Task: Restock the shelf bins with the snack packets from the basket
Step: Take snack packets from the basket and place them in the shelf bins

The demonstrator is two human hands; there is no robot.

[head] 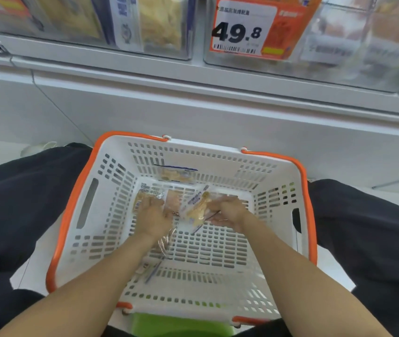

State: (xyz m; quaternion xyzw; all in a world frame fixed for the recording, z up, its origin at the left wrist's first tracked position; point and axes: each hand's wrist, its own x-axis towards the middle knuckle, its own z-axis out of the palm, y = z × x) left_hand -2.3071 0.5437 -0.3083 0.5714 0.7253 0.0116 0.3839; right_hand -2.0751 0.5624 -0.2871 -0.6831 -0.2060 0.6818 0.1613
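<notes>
A white basket [278,190] with orange rims sits between my knees on the floor. Both my hands reach down into it. My left hand [153,215] grips a clear snack packet [145,194] at the left of the basket floor. My right hand [227,211] pinches another clear packet [197,210] with pale yellow snack pieces, tilted up near the middle. A third packet [176,173] leans against the far wall. A further packet [154,261] lies under my left forearm. Clear shelf bins [145,27] hang above.
An orange price tag [244,27] reading 49.8 hangs on the right-hand bin [339,45]. A white shelf base [193,105] rises just behind the basket. My dark-trousered legs flank the basket. A green object [179,324] shows below the basket's near edge.
</notes>
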